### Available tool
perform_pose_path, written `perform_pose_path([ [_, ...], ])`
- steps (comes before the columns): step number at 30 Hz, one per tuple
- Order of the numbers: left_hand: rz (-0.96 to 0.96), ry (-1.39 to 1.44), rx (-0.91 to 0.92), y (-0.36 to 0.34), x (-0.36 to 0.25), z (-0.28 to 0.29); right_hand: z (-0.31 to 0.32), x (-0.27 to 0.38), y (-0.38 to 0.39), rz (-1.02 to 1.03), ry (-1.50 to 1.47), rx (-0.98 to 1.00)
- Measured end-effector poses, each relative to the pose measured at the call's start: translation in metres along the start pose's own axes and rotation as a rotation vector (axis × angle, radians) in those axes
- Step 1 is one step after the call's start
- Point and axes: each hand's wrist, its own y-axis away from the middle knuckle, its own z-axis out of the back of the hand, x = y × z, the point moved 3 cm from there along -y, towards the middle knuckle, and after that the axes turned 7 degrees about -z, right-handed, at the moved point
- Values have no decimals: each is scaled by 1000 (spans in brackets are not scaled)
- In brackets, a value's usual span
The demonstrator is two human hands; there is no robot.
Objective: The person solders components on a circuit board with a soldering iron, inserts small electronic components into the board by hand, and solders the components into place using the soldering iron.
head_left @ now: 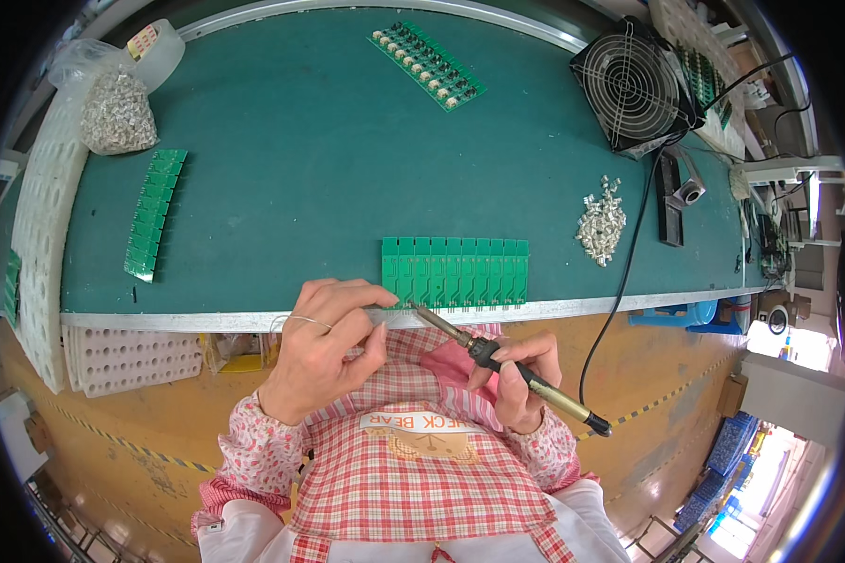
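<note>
A green circuit board panel (455, 270) lies at the table's front edge, scored into several narrow strips, with short pins along its near side. My right hand (518, 375) grips a soldering iron (556, 398) like a pen, its tip angled up to the left at the board's near left corner. Beside that corner, my left hand (327, 342) has thumb and fingers bent together. Thin solder wire (300, 320) loops over its fingers, and the fingertips rest close to the iron's tip. What exactly sits between those fingertips is partly hidden.
A pile of small white components (602, 223) lies to the right, near a black fan (629, 84) and its cable (635, 246). Another panel (156, 216), a bag of small parts (117, 117) and white perforated foam (47, 206) are left. A populated board (427, 66) lies at the back.
</note>
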Motion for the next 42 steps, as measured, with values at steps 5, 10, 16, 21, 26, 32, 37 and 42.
perform_pose_path([
  [5,2,-5,-6,0,-1,0,0,0,1,-8,-1,-12],
  [10,-9,-14,-16,1,-1,-1,-1,3,1,54,85,-20],
  [16,27,17,-34,3,0,2,-1,2,3,126,42,-107],
  [21,122,65,-15,4,2,6,-5,2,0,151,54,-76],
  [26,112,62,-20,3,2,7,-9,-2,-3,143,55,-14],
  [32,122,45,-29,3,3,5,-9,-5,-3,98,77,12],
  [37,115,36,-39,2,2,5,-10,-3,-3,95,50,19],
  [42,116,34,-45,3,2,4,-10,-3,-1,79,52,13],
])
